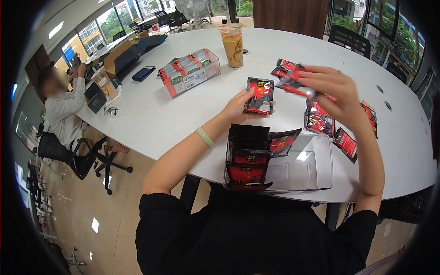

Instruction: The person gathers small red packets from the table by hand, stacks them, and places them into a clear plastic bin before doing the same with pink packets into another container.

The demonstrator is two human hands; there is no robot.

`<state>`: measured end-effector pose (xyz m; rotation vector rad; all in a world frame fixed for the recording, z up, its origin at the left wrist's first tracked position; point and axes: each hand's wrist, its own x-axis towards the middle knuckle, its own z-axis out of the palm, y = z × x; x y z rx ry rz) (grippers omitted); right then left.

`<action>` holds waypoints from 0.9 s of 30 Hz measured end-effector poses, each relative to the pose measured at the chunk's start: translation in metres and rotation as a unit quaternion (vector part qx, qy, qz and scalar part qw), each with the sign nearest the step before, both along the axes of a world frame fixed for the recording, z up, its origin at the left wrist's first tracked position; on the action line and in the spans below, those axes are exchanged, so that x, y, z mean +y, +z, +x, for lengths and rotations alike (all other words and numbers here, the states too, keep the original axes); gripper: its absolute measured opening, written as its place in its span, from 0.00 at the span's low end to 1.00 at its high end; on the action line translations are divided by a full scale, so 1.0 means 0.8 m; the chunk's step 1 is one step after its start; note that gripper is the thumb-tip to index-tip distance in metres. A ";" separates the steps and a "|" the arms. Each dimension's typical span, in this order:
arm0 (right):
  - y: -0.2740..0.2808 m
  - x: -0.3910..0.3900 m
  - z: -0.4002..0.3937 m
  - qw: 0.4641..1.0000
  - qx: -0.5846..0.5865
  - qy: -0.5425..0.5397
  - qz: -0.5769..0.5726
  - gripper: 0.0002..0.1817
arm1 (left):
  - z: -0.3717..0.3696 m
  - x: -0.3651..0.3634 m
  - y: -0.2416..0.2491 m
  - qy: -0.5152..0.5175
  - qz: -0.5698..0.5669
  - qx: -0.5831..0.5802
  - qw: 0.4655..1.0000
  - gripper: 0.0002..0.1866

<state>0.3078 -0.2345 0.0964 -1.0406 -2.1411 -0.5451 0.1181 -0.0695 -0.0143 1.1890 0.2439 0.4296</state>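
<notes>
My left hand (237, 104) grips a red and black coffee sachet (261, 95) upright, thumb on its front. My right hand (333, 89) pinches another coffee sachet (292, 85), smeared by motion, above the table. Below my hands, by the table's near edge, is a clear plastic bin (323, 176). A row of sachets (247, 158) stands in its left part, and one sachet (283, 143) leans out at an angle beside them. Loose sachets (319, 118) lie under my right hand. Another sachet (345, 144) lies against the bin's right side.
A clear box of packed sticks (190, 73) and a cup of orange drink (232, 46) stand farther back on the white table (165, 121). More sachets (285, 66) lie beyond my right hand. A person (64, 103) sits at the left near a tablet (95, 97) and glasses (110, 111).
</notes>
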 end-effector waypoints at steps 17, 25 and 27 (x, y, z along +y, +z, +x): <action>-0.100 0.071 0.020 0.997 0.041 0.010 -0.063 0.23 | 0.009 -0.015 -0.001 0.022 -0.012 -0.032 0.999 0.20; -0.115 0.137 0.078 0.950 0.053 -0.236 -0.196 0.23 | 0.005 0.000 -0.013 0.084 -0.091 -0.053 0.991 0.20; -0.117 0.146 0.070 0.920 0.006 -0.279 -0.275 0.18 | 0.003 -0.007 -0.005 0.118 -0.128 -0.066 0.983 0.20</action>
